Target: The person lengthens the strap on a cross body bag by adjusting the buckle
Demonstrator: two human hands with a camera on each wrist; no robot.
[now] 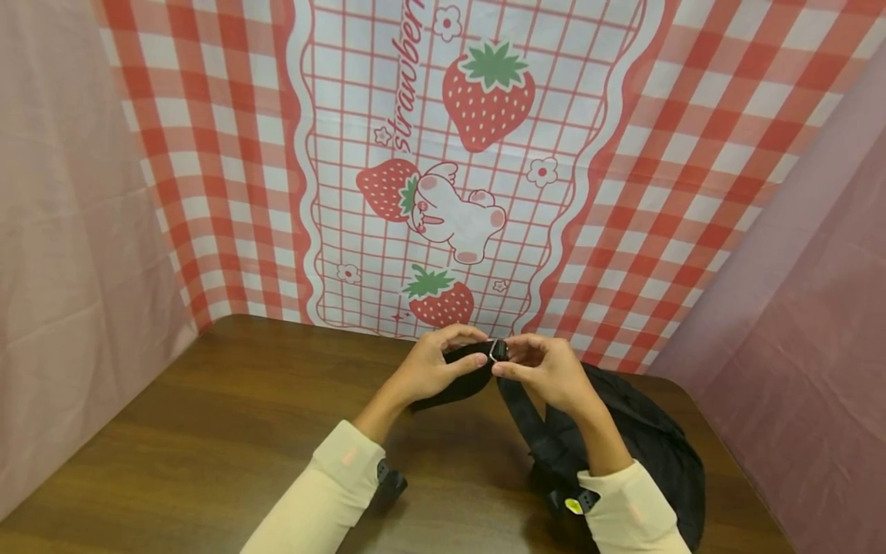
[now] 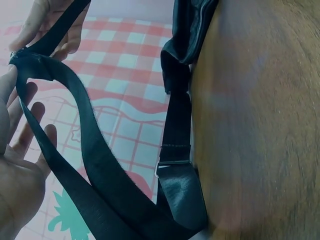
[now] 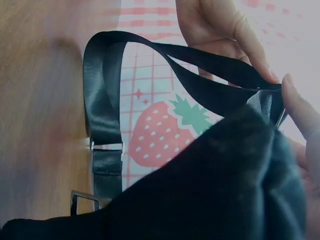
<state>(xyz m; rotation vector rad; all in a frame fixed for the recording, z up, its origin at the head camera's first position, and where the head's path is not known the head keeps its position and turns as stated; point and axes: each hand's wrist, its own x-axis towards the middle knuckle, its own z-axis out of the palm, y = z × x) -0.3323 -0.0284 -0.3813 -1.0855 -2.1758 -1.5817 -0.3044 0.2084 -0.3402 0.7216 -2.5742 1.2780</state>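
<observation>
A black webbing strap (image 1: 453, 391) is raised above the table between the two hands. My left hand (image 1: 431, 369) pinches it between thumb and fingers, just left of a metal slide buckle (image 1: 494, 351). On the buckle's other side, my right hand (image 1: 559, 375) pinches the buckle where the strap doubles over, thumb below. The strap hangs in a long loop (image 2: 102, 150) in the left wrist view. It belongs to a black bag (image 1: 661, 454) lying at the right, partly behind the right forearm. In the right wrist view, dark fabric hides part of the buckle.
The brown wooden table (image 1: 208, 431) lies under both arms. A checked strawberry-print cloth (image 1: 588, 154) hangs behind it, with pale pink cloth (image 1: 76, 231) at the sides. A second metal strap fitting (image 3: 82, 200) sits low by the bag.
</observation>
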